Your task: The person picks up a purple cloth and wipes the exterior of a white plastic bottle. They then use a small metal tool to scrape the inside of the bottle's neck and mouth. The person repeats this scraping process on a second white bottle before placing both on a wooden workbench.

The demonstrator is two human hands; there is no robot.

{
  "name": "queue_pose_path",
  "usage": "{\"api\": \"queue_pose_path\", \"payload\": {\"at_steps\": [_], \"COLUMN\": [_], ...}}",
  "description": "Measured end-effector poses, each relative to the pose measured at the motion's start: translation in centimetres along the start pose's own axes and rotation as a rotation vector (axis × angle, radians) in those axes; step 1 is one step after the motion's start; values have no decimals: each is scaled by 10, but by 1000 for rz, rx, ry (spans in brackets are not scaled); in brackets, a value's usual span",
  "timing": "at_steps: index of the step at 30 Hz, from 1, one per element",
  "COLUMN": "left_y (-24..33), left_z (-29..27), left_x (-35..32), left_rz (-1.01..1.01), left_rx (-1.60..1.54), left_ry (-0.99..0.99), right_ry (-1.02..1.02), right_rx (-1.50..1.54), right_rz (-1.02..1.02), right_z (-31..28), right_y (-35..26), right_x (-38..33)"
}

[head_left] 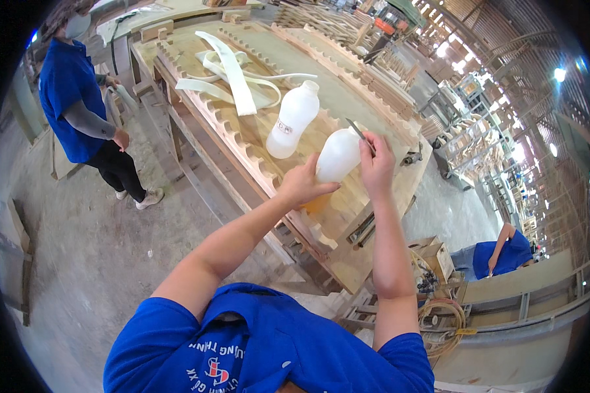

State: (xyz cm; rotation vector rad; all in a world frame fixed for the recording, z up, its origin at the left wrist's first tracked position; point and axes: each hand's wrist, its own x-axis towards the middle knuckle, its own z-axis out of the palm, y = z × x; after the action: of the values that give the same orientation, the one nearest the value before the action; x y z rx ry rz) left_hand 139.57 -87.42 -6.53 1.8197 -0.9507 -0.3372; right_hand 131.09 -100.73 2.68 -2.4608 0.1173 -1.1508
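Observation:
My left hand [306, 181] is closed around the lower end of a white plastic bottle [339, 156], which tilts over the workbench. In my right hand [378, 165] is a thin, dark, pointed knife [354, 128]; its blade lies across the bottle's top end, and my fingers hide the handle. Whether the blade touches the bottle, I cannot tell. Just left of it a second white bottle [294, 124] stands uncapped on the bench, with some dark print low on its side. Something orange [317, 202] shows below my left hand.
Pale flat strips [233, 75] lie tangled on the wooden workbench [337, 85]. Scalloped wooden rails [233, 141] run along it. A person in blue [69, 98] stands at the left; another [503, 252] bends at the right. A coiled hose [442, 327] hangs at the lower right.

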Motion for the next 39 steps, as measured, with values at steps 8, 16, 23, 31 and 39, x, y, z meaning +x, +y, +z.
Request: {"api": "queue_pose_path", "payload": {"at_steps": [8, 16, 23, 31, 39], "left_y": [8, -3, 1, 7, 2], "left_z": [2, 6, 8, 4, 2], "left_x": [2, 6, 7, 2, 0], "left_rz": [19, 54, 14, -22, -1], "left_rx": [33, -9, -23, -18, 13], "left_ry": [-16, 20, 51, 14, 22], "right_ry": [114, -26, 85, 8, 72], "right_rx": [-70, -56, 23, -62, -104], "right_rz": [-28, -163, -38, -72, -86], "right_z": [-8, 8, 8, 13, 14], "right_y": [7, -11, -7, -9, -13], "right_x": [-4, -38, -24, -24, -23]}}
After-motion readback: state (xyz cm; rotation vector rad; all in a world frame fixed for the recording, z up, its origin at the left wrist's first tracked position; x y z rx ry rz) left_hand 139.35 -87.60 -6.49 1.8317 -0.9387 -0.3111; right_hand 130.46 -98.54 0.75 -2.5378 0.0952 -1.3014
